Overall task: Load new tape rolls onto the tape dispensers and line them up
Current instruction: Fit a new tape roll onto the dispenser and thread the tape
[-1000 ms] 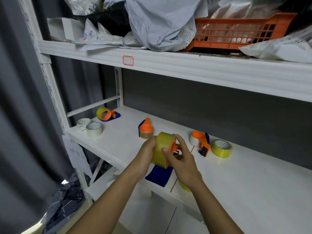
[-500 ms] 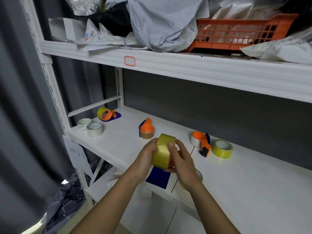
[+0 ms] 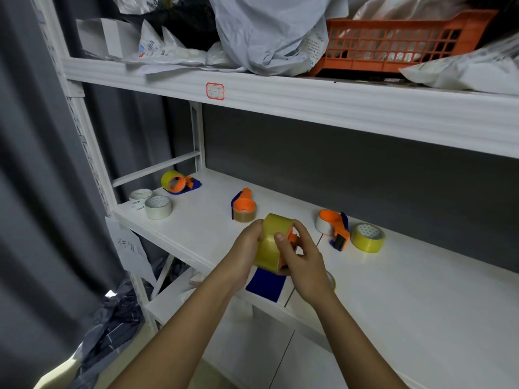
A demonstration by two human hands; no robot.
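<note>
Over the white shelf's (image 3: pixel 196 226) front edge, left hand (image 3: pixel 245 248) and right hand (image 3: pixel 302 258) both grip a yellow tape roll (image 3: pixel 272 242) on an orange-and-blue plastic dispenser (image 3: pixel 266 283).

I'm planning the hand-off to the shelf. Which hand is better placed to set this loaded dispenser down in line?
Probably the right hand: its fingers wrap the dispenser at the orange frame, while the left hand only steadies the yellow tape roll. Open shelf lies on the right.
</note>
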